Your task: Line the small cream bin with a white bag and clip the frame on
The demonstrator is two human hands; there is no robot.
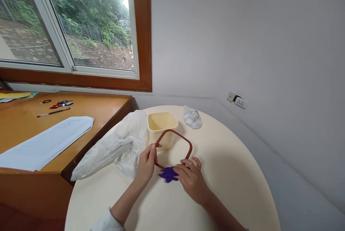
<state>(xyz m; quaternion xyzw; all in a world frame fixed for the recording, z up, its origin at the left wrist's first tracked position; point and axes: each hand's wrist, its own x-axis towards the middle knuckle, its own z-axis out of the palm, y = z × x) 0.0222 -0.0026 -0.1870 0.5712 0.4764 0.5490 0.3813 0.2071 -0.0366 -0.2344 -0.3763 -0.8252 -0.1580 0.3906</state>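
Note:
A brown ring (190,149), square with rounded corners, is tilted up above the round table, in front of a pale yellow bin (163,138). My left hand (147,162) pinches its left side between thumb and fingers. At the ring's lower edge sits a crumpled purple piece (169,175), thin and ragged-edged; whether it is plastic or cloth I cannot tell. My right hand (191,179) has its fingers curled over the lower right corner of the ring, with fingertips against the purple piece. Part of that corner is hidden behind the fingers.
A white plastic bag (121,141) lies crumpled left of the bin. Behind, to the right, is a small knotted white bag (192,117). The wooden desk (107,103) at left holds papers (51,143), a pen (53,112) and scissors (60,104). The round table (237,188) stands near the wall.

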